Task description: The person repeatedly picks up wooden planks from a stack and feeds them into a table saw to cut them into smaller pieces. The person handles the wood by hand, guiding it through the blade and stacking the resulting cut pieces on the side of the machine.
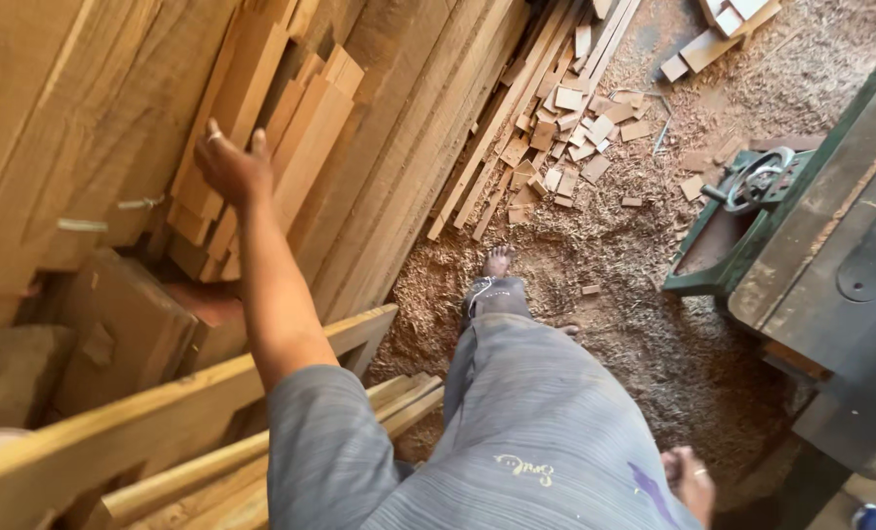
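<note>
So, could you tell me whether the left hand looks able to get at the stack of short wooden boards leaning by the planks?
Probably yes: the left hand is already at the short boards, nothing between them.

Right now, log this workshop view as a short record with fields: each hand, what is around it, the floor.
left hand: reaching out, open, on the ends of stacked wood boards
right hand: low by the hip, partly cut off; grip unclear
near the left arm: leaning timber planks
floor: sawdust with small wood offcuts
right side: green table saw with a handwheel
</note>
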Motion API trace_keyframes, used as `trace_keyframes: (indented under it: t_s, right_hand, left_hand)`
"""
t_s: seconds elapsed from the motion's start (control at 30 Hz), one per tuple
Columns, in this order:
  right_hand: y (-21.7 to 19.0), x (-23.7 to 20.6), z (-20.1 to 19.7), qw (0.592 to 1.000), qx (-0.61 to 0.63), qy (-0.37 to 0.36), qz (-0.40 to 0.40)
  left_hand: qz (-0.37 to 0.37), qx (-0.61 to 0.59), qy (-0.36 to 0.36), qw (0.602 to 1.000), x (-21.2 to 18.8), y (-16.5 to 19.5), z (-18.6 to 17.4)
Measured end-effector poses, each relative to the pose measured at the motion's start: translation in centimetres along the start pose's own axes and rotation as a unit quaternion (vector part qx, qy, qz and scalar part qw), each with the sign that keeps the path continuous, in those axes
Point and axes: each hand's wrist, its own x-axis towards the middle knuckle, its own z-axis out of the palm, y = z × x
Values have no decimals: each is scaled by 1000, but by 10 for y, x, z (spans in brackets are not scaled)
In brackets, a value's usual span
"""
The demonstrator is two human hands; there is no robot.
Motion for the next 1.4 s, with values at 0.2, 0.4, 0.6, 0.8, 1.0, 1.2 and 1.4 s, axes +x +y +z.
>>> trace_keyframes:
  t_s: [0.2,0.4,0.6,0.8,1.0,1.2,1.4]
  right_hand:
    - [-41,-1,27,992,-105,53,-46]
    - [-42,-21,53,992,-109,62,21]
    - [-23,-27,62,995,-69,54,47]
    - [-12,-16,63,995,-60,62,38]
    - [-12,-4,69,987,-140,70,17]
    - [-98,-4,152,921,-365,3,-139]
    - [-169,-62,237,788,-343,-72,-506]
  left_hand:
    - [-45,-56,-123,990,35,-27,22]
    - [62,-6,-178,982,54,-25,32]
    - [125,25,-232,964,72,-26,40]
    - [125,55,-216,967,90,-46,37]
    - [119,43,-163,979,114,1,-3]
    - [183,-335,-146,913,100,129,-91]
    - [-11,-599,-409,688,-57,325,-70]
